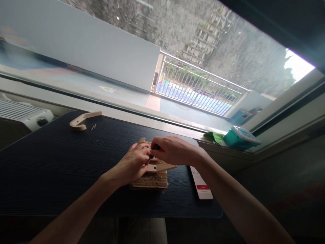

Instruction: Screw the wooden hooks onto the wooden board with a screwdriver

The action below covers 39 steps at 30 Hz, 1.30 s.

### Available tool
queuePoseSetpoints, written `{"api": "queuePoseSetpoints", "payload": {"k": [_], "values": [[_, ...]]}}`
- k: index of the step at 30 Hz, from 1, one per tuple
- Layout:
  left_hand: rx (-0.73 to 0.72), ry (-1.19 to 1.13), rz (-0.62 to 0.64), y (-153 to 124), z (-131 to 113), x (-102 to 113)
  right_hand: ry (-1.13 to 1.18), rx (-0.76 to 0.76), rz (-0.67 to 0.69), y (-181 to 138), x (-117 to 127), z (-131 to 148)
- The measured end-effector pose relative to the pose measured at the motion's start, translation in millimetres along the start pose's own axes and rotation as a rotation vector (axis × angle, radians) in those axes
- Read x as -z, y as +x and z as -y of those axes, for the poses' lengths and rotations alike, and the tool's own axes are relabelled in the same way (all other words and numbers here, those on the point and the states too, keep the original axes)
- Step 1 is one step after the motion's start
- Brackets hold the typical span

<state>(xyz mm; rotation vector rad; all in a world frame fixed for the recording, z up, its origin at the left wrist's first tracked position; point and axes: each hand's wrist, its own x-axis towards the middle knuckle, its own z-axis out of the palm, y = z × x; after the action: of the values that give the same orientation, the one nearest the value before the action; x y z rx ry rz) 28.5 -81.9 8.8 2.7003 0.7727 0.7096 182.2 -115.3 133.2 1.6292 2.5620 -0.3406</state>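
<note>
Atop brown layered cardboard (149,183), left hand (136,159) is holding pale bent wood (162,167) — likely for steadiness — right hand (170,149) is gripping a black tool (156,147).

Phone (200,178) screen reads "00:2", rest hidden; red button (203,187) label too small to read. Yellow floor marking (107,89) outside: arrow-like shape, lettering not legible.
</note>
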Motion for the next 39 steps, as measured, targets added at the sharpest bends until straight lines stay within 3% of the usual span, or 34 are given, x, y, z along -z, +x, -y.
{"api": "queuePoseSetpoints", "payload": {"k": [4, 10, 16, 22, 30, 36, 39], "values": [[-0.008, -0.001, 0.011, -1.0, 1.2, -1.0, -0.017, -0.041, -0.007, -0.4, 0.6, -0.1], [0.011, -0.017, 0.008, -1.5, 1.1, 0.3, -0.017, 0.088, 0.019, -3.2, 3.6, -1.2], [0.011, 0.01, 0.006, -0.7, 0.5, -0.6, -0.054, -0.024, -0.007, 1.6, -4.1, 2.0], [0.021, 0.006, 0.003, -1.6, 0.4, -1.5, -0.057, 0.06, 0.022, -0.1, 3.5, 0.2], [0.007, 0.025, -0.003, -1.0, -0.1, -0.5, -0.049, -0.025, -0.002, 3.3, -1.1, 0.1], [0.024, 0.011, 0.005, -1.5, 0.2, -1.4, -0.036, 0.069, 0.014, -1.1, 5.2, -3.4], [0.02, 0.021, 0.008, -1.3, 0.0, -1.4, -0.012, 0.042, 0.022, 0.1, 2.6, -1.3]]}}
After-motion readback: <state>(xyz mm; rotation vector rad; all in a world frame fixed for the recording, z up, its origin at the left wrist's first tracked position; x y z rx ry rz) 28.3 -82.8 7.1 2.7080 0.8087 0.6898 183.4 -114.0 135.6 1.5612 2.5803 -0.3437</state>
